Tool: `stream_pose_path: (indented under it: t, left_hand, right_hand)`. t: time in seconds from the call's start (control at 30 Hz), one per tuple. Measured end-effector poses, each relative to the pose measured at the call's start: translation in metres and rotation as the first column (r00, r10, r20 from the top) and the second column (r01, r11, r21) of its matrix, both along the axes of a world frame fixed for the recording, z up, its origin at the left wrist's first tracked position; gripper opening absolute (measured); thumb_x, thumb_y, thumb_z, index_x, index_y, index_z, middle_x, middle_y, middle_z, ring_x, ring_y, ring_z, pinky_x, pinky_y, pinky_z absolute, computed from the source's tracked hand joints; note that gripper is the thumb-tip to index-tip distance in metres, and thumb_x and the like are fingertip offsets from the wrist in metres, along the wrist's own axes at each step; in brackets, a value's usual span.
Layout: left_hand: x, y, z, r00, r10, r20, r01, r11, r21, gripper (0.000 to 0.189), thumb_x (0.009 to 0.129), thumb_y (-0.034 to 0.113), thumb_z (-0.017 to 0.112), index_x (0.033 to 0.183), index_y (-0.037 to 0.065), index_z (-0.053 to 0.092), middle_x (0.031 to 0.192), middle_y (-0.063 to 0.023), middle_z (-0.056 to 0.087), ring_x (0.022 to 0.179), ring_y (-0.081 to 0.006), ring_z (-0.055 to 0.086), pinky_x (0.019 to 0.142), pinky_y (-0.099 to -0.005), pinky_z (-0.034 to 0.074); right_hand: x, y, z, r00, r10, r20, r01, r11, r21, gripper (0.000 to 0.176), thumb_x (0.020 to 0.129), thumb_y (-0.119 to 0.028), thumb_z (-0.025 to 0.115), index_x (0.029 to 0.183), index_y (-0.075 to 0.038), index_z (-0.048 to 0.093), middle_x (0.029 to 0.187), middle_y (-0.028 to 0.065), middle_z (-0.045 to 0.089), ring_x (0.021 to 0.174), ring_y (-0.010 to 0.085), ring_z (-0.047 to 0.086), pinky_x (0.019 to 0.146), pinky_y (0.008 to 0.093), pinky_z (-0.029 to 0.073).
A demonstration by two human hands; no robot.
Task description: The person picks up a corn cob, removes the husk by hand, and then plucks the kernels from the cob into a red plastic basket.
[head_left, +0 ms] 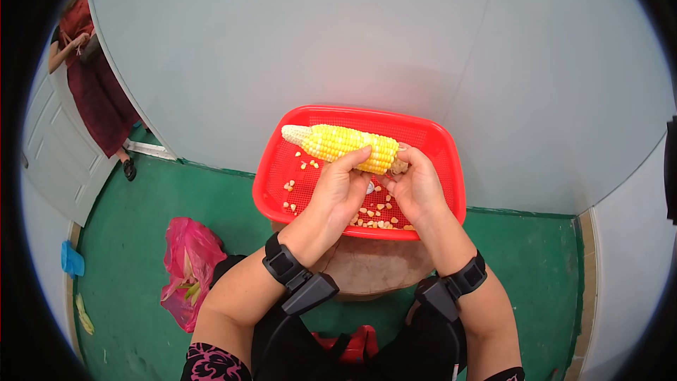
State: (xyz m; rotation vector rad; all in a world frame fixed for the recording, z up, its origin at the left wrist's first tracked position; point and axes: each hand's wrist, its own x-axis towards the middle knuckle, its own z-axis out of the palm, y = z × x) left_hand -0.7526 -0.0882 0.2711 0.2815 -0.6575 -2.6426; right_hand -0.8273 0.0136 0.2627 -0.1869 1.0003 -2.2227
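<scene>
A yellow ear of corn (345, 144) lies across my two hands above a red plastic basket (264, 190). Its left tip is bare of kernels and pale. My left hand (343, 185) grips the ear from below, with the thumb resting on the kernels. At the stalk end on the right, my right hand (417, 187) is closed around the base of the ear. Loose kernels (374, 224) are scattered over the basket's mesh floor, most of them near the front side. Some of the fingers are hidden behind the ear.
The basket rests on a round brown stool (374, 264). A pink plastic bag (190, 254) with husks sits on the green floor to the left. Beyond the basket stands a grey wall (338, 35). Another person (95, 77) stands at the far left by a white door (67, 148).
</scene>
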Motion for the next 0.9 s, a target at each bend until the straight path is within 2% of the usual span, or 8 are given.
stream_pose_path:
  t: [0.13,0.23,0.33,0.43,0.53,0.63,0.9]
  left_hand:
    - [-0.002,-0.002,-0.003,1.0,0.015,0.003,-0.015,0.999,0.039,0.031,0.08,0.002,0.06,0.108,0.0,0.047,0.105,-0.0106,0.052,0.102,-0.0206,0.05,0.094,-0.0342,0.039]
    - [0.0,0.001,0.006,0.998,0.032,0.055,-0.038,0.994,0.104,0.031,0.082,0.004,0.059,0.11,0.001,0.046,0.108,-0.0109,0.05,0.104,-0.0208,0.049,0.095,-0.035,0.038]
    - [-0.001,0.001,0.005,0.998,0.041,0.045,-0.045,0.995,0.093,0.032,0.083,0.005,0.059,0.111,0.0,0.045,0.109,-0.011,0.049,0.105,-0.0212,0.048,0.096,-0.0355,0.038]
    - [-0.003,-0.001,-0.001,0.999,0.0,0.038,-0.003,0.996,0.085,0.033,0.083,0.004,0.057,0.113,0.001,0.043,0.114,-0.0119,0.047,0.109,-0.0229,0.046,0.101,-0.0376,0.035]
    - [0.0,-0.002,0.0,0.999,-0.025,0.028,0.023,0.998,0.062,0.034,0.079,-0.001,0.057,0.11,0.0,0.043,0.113,-0.0115,0.048,0.108,-0.0232,0.046,0.1,-0.0373,0.035]
    - [0.001,-0.002,0.002,1.0,-0.025,-0.012,0.026,0.999,0.031,0.037,0.074,-0.006,0.056,0.108,-0.001,0.043,0.111,-0.0112,0.049,0.106,-0.0235,0.047,0.099,-0.0367,0.036]
    - [0.003,-0.004,0.005,0.997,-0.046,-0.057,0.044,0.998,-0.034,0.039,0.069,-0.008,0.055,0.106,-0.001,0.045,0.107,-0.011,0.051,0.104,-0.0237,0.048,0.098,-0.0368,0.036]
  right_hand:
    - [0.001,0.001,0.003,0.996,0.053,-0.072,-0.054,0.999,-0.01,0.035,0.078,-0.008,0.047,0.112,-0.006,0.041,0.109,0.0087,0.048,0.103,0.0208,0.048,0.091,0.0431,0.037]
    - [0.011,-0.001,0.011,0.995,-0.044,-0.092,0.043,0.999,-0.005,0.034,0.077,-0.006,0.046,0.11,-0.007,0.043,0.11,0.0088,0.048,0.102,0.0212,0.048,0.091,0.0426,0.036]
    - [0.008,-0.002,0.008,0.998,-0.043,-0.048,0.042,0.999,-0.02,0.031,0.079,-0.009,0.048,0.109,-0.007,0.044,0.11,0.0089,0.048,0.101,0.0213,0.048,0.091,0.0418,0.036]
    - [0.01,0.0,0.021,0.995,-0.07,0.072,0.065,0.996,0.066,0.027,0.082,-0.014,0.046,0.107,-0.005,0.047,0.112,0.0101,0.052,0.103,0.0216,0.051,0.092,0.0405,0.038]
    - [0.004,-0.001,0.009,0.997,-0.032,0.071,0.028,0.998,0.059,0.026,0.084,-0.016,0.045,0.107,-0.004,0.047,0.109,0.0098,0.053,0.101,0.021,0.052,0.092,0.0405,0.038]
    - [0.005,-0.002,0.006,0.998,-0.067,-0.005,0.068,0.996,0.064,0.027,0.084,-0.018,0.045,0.107,-0.003,0.048,0.106,0.0093,0.055,0.1,0.0205,0.052,0.092,0.0399,0.039]
    - [0.006,0.001,0.01,1.0,-0.017,-0.005,0.017,1.0,0.014,0.033,0.083,-0.016,0.044,0.113,-0.002,0.043,0.112,0.0118,0.051,0.105,0.0219,0.05,0.095,0.0405,0.038]
